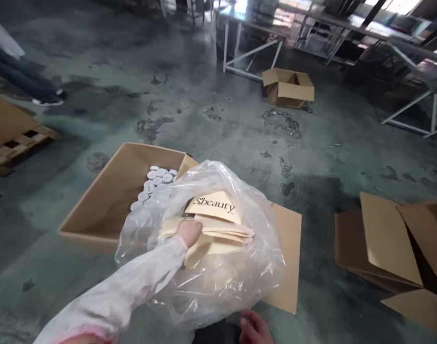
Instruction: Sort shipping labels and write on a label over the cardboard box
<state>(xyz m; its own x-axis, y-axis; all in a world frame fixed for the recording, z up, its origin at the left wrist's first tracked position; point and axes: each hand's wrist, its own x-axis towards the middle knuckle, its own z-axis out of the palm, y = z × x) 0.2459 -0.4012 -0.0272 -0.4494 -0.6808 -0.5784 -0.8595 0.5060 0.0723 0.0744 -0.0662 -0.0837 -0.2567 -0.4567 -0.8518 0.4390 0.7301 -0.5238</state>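
Your left hand (188,232) is closed on a stack of flat beige "beauty" cartons (213,224) inside the clear plastic bag (218,282), above the open cardboard box (107,200) of white-capped jars (157,177) on the floor. The loose cartons could fan out and slip, because the grip holds only one end. Your left arm reaches forward in a plastic sleeve; your right hand (256,328) shows only at the lower edge, near the bag, and I cannot tell if it grips.

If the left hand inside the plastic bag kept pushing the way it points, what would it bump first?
Probably nothing new: the left hand already touches the stack of folded cartons inside the plastic bag. Beyond them is the bag's far wall, though depth is unclear.
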